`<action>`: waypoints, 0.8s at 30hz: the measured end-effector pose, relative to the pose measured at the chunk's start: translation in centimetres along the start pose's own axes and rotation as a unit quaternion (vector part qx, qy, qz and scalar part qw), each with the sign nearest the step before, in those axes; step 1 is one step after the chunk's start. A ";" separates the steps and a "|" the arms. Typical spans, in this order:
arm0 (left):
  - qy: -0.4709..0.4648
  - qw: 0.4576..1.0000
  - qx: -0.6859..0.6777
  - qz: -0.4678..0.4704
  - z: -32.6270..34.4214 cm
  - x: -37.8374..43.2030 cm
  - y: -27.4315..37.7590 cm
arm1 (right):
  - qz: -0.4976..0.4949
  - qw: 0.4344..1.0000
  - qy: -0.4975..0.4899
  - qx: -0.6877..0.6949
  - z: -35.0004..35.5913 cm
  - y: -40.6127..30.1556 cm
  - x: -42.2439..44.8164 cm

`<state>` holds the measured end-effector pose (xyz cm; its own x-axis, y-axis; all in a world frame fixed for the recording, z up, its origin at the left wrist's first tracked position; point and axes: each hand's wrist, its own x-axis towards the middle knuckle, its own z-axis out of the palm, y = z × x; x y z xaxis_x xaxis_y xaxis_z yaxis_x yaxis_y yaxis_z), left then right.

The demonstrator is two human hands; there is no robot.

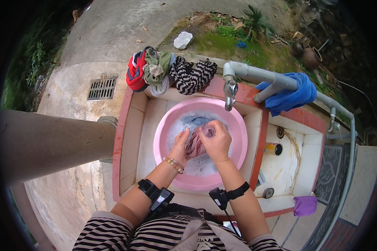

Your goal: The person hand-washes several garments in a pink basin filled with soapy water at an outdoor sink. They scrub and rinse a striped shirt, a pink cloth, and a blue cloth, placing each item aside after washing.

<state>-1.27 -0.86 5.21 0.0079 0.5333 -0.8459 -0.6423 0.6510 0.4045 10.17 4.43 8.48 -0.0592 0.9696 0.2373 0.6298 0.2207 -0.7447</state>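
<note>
A bunched, wet mauve cloth (195, 145) is held between my two hands above a pink plastic basin (162, 138). My right hand (218, 141) pinches its upper end, where the fabric is gathered into a roll. Around the lower left side of the cloth, my left hand (179, 147) is curled with the thumb pointing up. Sudsy water (204, 168) fills the basin, and a blue-grey fabric (198, 119) lies partly sunk in it behind my hands. The basin stands inside a tiled sink compartment (133, 135) with a red rim.
A metal tap (230, 91) on a grey pipe (257, 72) juts over the basin's back edge. Several garments (157, 67) are heaped on the back rim. A blue cloth (290, 94) drapes over the pipe. The right compartment holds a yellow can (271, 148); a purple cloth (305, 205) hangs at its corner.
</note>
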 end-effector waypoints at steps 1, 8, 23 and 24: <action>-0.009 0.999 0.008 -0.043 0.0 -0.1 0.3 | -0.024 1.000 0.013 0.009 0.1 -0.8 -0.1; -0.279 0.922 -0.269 0.005 1.4 -0.1 2.0 | 0.071 0.961 0.064 0.260 -0.8 -3.9 -1.4; -0.343 0.905 -0.239 0.078 3.3 -0.7 3.9 | 0.242 0.841 0.097 0.474 -1.5 -3.4 -1.4; -0.296 0.929 -0.181 0.130 3.4 -1.1 4.5 | 0.276 0.806 0.103 0.513 -1.6 -3.3 -1.4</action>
<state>-1.58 3.33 9.12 0.1679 0.9200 -0.3541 -0.8962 0.2921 0.3341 9.42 2.16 11.57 0.2072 0.9351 -0.2875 -0.4632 -0.1651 -0.8707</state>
